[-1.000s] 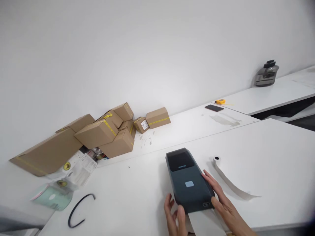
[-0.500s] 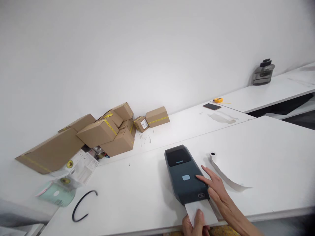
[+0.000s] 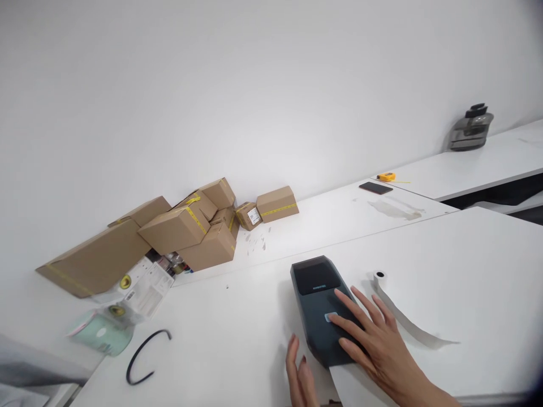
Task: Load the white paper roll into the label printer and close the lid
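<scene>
Pressing flat on the lid, the right hand (image 3: 373, 345) covers the near half of the dark label printer (image 3: 316, 294), fingers fanned wide and gripping nothing, the index tip right by the pale button (image 3: 330, 316). The printer sits on the white table (image 3: 466, 265), near its front edge. White paper (image 3: 360, 387) pokes out of the printer's near end, under the wrist. At the printer's seven o'clock the left hand (image 3: 299, 373) hangs edge-on, fingers straight and close together, empty; whether it touches the tabletop I can't tell.

This looks like the feeding step: one hand on the machine, the other waiting by the outlet. Taking that paper would call for a firm hold on the casing and a clean, level pull from the left.

At two o'clock lies a small paper roll (image 3: 379, 275) with its loose tail (image 3: 407, 327) trailing toward four. Out at ten o'clock, cardboard boxes (image 3: 178, 232) are heaped against the wall; at nine, a black cable loop (image 3: 146, 356) and a pale green roll (image 3: 102, 334). Far off at one o'clock sit a phone (image 3: 375, 187) and a yellow tape measure (image 3: 387, 177).
</scene>
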`<state>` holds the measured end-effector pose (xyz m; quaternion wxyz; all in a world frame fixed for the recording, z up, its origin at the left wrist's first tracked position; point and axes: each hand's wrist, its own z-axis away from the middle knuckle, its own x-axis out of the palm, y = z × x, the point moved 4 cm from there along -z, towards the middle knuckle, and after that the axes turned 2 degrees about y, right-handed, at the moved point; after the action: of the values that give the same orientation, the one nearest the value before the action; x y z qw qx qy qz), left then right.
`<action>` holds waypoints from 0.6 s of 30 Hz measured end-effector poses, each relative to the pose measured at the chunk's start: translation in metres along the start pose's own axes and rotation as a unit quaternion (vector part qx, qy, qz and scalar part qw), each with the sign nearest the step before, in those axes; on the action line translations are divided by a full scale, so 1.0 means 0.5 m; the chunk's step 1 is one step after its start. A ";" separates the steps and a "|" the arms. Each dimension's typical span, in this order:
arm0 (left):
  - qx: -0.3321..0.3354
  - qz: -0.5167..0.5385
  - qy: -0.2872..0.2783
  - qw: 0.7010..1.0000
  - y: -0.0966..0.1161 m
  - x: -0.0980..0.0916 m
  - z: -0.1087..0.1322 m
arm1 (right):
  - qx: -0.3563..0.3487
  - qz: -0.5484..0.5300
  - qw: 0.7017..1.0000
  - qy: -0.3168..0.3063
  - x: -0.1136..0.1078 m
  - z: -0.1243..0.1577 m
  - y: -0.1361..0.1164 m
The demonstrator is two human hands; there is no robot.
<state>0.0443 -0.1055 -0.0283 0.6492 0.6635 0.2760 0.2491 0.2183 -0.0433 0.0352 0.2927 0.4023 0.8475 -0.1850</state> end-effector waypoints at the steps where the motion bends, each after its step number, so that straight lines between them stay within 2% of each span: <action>1: 0.009 0.013 -0.013 1.000 0.014 0.011 -0.005 | -0.004 0.007 1.000 -0.001 0.004 0.001 -0.001; 4: 0.012 0.022 -0.071 0.997 0.037 0.048 -0.010 | 0.007 0.000 1.000 -0.008 0.006 0.007 0.000; 6: -0.003 0.024 -0.097 0.995 0.038 0.063 -0.011 | 0.040 -0.048 0.998 -0.021 0.003 0.018 0.004; 8: -0.019 0.032 -0.103 0.994 0.036 0.068 -0.012 | 0.107 -0.136 0.984 -0.040 0.002 0.036 0.012; 10: -0.031 0.039 -0.098 0.994 0.037 0.066 -0.014 | 0.196 -0.235 0.951 -0.051 0.011 0.062 0.025; 12: -0.034 0.040 -0.096 0.994 0.043 0.065 -0.015 | 0.267 -0.308 0.912 -0.049 0.036 0.089 0.037; 14: -0.029 0.039 -0.101 0.994 0.051 0.067 -0.014 | 0.294 -0.347 0.890 -0.042 0.076 0.110 0.047; 16: -0.017 0.041 -0.104 0.994 0.057 0.070 -0.013 | 0.290 -0.354 0.889 -0.011 0.115 0.120 0.057; 18: -0.006 0.049 -0.099 0.994 0.063 0.073 -0.015 | 0.281 -0.338 0.898 0.031 0.135 0.116 0.067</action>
<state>0.0669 -0.0748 0.0023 0.6643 0.6939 0.1760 0.2149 0.2308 -0.0163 -0.0551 0.0613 0.1626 0.8538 -0.4907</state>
